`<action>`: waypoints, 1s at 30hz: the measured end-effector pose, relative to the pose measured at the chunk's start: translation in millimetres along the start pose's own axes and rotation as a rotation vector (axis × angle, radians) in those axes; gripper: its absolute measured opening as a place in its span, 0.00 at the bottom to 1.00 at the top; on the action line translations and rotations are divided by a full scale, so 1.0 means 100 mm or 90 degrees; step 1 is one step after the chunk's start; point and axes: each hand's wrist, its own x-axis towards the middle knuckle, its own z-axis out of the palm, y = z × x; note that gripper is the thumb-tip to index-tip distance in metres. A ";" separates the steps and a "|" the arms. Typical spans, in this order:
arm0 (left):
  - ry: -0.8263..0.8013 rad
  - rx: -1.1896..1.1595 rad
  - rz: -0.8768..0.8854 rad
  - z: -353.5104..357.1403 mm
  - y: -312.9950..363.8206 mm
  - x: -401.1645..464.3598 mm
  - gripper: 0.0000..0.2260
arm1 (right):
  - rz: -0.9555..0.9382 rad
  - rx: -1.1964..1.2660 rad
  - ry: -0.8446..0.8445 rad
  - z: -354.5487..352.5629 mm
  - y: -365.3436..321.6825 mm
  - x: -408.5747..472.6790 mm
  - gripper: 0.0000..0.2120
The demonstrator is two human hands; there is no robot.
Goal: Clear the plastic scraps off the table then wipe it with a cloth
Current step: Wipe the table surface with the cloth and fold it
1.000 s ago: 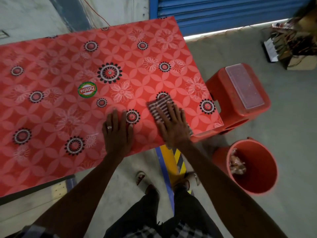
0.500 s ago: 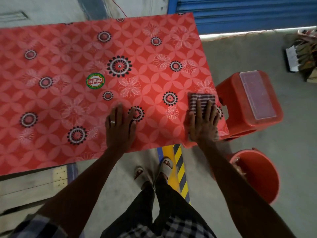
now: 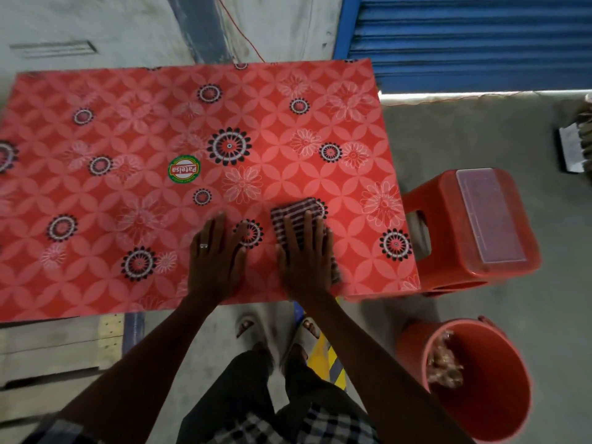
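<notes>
The red flower-patterned table (image 3: 134, 187) fills the upper left of the head view. A dark striped cloth (image 3: 290, 214) lies near its front right part. My right hand (image 3: 306, 257) presses flat on the cloth with straight, spread fingers. Just left of it, my left hand (image 3: 216, 257) rests flat on the bare tabletop, a ring on one finger. An orange bucket (image 3: 490, 408) on the floor at lower right holds pale plastic scraps (image 3: 443, 363).
A red plastic stool (image 3: 448, 225) with a clear panel on top stands against the table's right edge. A blue roller shutter (image 3: 474, 40) is behind. My feet stand by a yellow-black floor stripe (image 3: 326, 360). A wooden pallet (image 3: 54, 354) lies at lower left.
My right hand has slid the cloth back to the left from the table's right edge, toward my left hand. The left hand has stayed flat in place.
</notes>
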 end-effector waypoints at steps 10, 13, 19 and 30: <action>-0.070 0.002 0.010 -0.09 -0.11 0.13 0.28 | 0.035 -0.033 -0.025 -0.36 0.89 0.62 0.32; -0.072 -0.002 0.018 -0.11 -0.20 0.25 0.28 | 0.108 -0.058 0.011 -0.48 1.30 0.75 0.33; -0.065 -0.019 -0.005 -0.08 -0.42 0.58 0.27 | 0.229 -0.054 0.066 -0.38 1.27 0.90 0.31; -0.036 -0.048 -0.006 -0.09 -0.47 0.62 0.27 | 0.019 -0.013 -0.017 0.13 -0.56 1.27 0.30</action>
